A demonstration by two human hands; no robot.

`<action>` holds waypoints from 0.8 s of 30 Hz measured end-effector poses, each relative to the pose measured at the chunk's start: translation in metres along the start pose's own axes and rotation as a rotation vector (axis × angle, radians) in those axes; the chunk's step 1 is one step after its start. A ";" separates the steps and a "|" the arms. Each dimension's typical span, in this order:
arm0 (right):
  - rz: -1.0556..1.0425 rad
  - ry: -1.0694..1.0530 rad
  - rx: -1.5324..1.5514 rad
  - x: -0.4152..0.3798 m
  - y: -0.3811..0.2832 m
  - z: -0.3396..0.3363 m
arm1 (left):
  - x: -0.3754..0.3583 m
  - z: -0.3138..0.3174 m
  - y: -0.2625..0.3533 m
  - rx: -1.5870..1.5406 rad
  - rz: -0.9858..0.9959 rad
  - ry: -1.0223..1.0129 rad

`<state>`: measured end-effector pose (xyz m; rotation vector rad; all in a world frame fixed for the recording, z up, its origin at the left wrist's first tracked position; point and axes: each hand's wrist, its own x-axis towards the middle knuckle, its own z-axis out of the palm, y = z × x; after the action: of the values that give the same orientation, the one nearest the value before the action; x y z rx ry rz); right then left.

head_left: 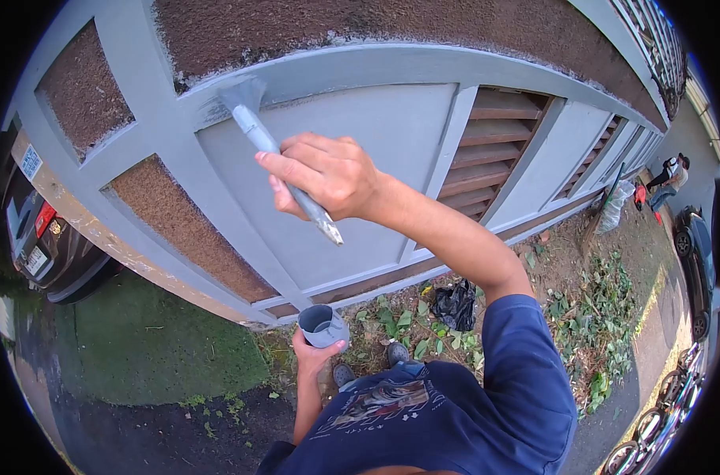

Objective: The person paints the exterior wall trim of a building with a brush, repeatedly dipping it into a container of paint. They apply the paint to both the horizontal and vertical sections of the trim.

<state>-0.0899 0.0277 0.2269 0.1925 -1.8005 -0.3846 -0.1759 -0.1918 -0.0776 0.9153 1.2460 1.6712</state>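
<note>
My right hand (326,176) is closed around the handle of a paintbrush (253,127), raised in front of the wall. The brush's bristles press on the grey frame band (360,67) below a rough brown panel, near its left corner, where the paint looks streaky. Lower down, my left hand (316,354) grips a grey paint can (323,326) from the side. The can is open at the top, with grey paint inside and on its outer wall. It is held upright at about waist height, apart from the wall.
Slatted brown vents (494,146) sit in the wall to the right. On the ground lie a black plastic bag (455,305) and cut leaves (593,317). A dark car (55,237) stands at left, another car (692,269) at right, near bicycles (661,412) and a person (676,186).
</note>
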 end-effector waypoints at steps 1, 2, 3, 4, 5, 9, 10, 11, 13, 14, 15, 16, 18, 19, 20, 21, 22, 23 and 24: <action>0.001 0.005 -0.010 0.002 0.000 0.005 | 0.000 0.003 0.003 0.018 0.009 0.005; 0.007 0.025 0.051 0.002 0.001 0.008 | 0.001 0.003 0.001 0.024 0.010 -0.006; 0.013 0.044 0.111 0.001 0.003 0.006 | 0.002 0.004 -0.001 0.037 0.014 -0.001; 0.016 0.047 0.097 -0.004 0.010 -0.002 | 0.003 0.005 -0.003 0.050 0.017 0.003; 0.048 0.027 0.056 -0.012 0.024 -0.015 | 0.005 0.005 -0.004 0.055 0.017 -0.011; 0.160 0.001 -0.165 -0.051 0.069 -0.102 | 0.014 0.018 0.002 0.083 0.003 -0.018; 0.191 0.007 -0.220 -0.062 0.076 -0.128 | 0.017 0.022 0.004 0.073 0.005 -0.031; 0.204 0.045 -0.298 -0.077 0.086 -0.153 | 0.020 0.026 0.005 0.072 0.014 -0.043; 0.279 0.112 -0.448 -0.105 0.104 -0.202 | 0.024 0.032 0.004 0.131 0.027 -0.058; 0.340 0.143 -0.520 -0.116 0.112 -0.224 | 0.025 0.037 0.005 0.129 0.036 -0.067; 0.430 0.182 -0.582 -0.128 0.121 -0.243 | 0.026 0.041 0.005 0.112 0.022 -0.067; 0.522 0.221 -0.642 -0.138 0.129 -0.259 | 0.026 0.047 0.008 0.095 0.005 -0.065; 0.518 0.250 -0.749 -0.155 0.143 -0.283 | 0.026 0.056 0.010 0.085 0.000 -0.054; 0.517 0.279 -0.851 -0.162 0.150 -0.289 | 0.025 0.057 0.007 0.103 0.006 -0.053; 0.523 0.281 -0.849 -0.171 0.153 -0.290 | 0.022 0.057 0.006 0.124 0.006 -0.049; 0.605 0.340 -0.904 -0.177 0.154 -0.289 | 0.020 0.058 0.006 0.131 0.003 -0.046; 0.686 0.397 -0.958 -0.183 0.155 -0.286 | 0.018 0.058 0.006 0.106 0.007 -0.033; 0.808 0.482 -0.861 -0.191 0.156 -0.277 | 0.014 0.058 0.006 0.078 0.008 -0.017; 0.814 0.477 -0.852 -0.190 0.152 -0.264 | 0.010 0.057 0.007 0.080 0.003 -0.007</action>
<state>0.2247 0.1899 0.1679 -0.9411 -0.9971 -0.4270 -0.1297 -0.1639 -0.0560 0.9711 1.3153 1.6286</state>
